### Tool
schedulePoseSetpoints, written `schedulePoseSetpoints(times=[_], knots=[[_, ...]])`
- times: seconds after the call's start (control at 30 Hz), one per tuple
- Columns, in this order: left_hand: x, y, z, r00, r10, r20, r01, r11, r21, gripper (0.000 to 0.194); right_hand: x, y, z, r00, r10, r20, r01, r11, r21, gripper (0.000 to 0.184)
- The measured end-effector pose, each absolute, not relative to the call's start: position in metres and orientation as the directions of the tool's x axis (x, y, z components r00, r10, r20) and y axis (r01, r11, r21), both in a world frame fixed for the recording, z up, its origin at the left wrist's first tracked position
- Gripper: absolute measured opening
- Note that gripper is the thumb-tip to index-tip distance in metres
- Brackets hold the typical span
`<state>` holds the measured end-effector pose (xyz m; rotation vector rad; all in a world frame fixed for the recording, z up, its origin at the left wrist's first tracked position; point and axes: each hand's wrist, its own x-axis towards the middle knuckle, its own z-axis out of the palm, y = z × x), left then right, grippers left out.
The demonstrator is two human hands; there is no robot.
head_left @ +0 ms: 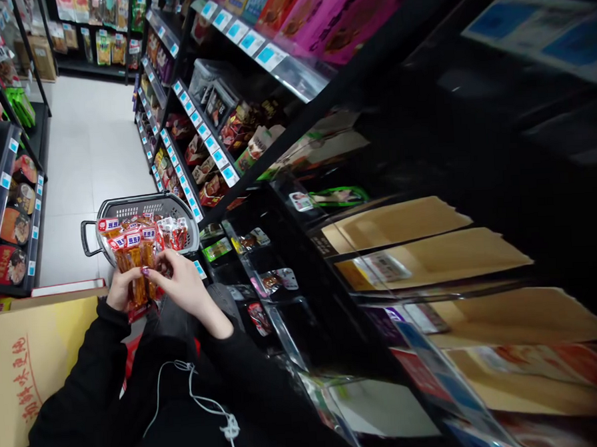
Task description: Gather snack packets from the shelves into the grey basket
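Note:
Both my hands hold a bunch of snack packets (134, 259) with red and white tops and orange-brown contents. My left hand (120, 286) is wrapped round the bunch from the left, its thumb across the front. From the right, my right hand (181, 283) closes on the same packets, thumb towards the left thumb. Just beyond them a grey plastic basket (177, 206) with a black handle stands on the floor. More red and white packets (173, 233) lie in it, partly hidden behind the bunch.
A large cardboard box (45, 357) stands at my left. Shelves of packaged food (206, 135) with blue price tags run along the right. Close by are compartments with a few small packets (276, 280) and kraft paper bags (398, 221). Pale floor tiles (89, 148) stretch ahead.

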<state>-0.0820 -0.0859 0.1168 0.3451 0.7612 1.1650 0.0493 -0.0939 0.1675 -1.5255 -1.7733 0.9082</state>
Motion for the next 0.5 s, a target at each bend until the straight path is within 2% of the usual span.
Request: schedulePoseSetpoints(times=[0.1,0.2,0.37,0.5], knots=[[-0.08,-0.087,0.119,0.186,0.918,-0.351,-0.672,0.38,0.636,0.035,0.049,-0.089,0.159,-0.127,0.992,0.027,0.611,0.099,-0.786,0.015],[-0.08,-0.087,0.123,0.187,0.919,-0.347,-0.665,0.378,0.644,0.039,0.055,-0.084,0.152,-0.049,0.996,0.075,0.601,0.09,-0.794,0.02],[-0.084,-0.086,0.125,0.187,0.897,-0.4,-0.682,0.412,0.604,0.046,0.069,-0.088,0.157,0.153,0.969,0.192,0.512,0.089,-0.854,0.028],[-0.087,-0.084,0.123,0.252,0.892,-0.376,-0.732,0.43,0.529,0.048,0.078,-0.096,0.171,0.235,0.952,0.197,0.361,0.102,-0.927,0.033]])
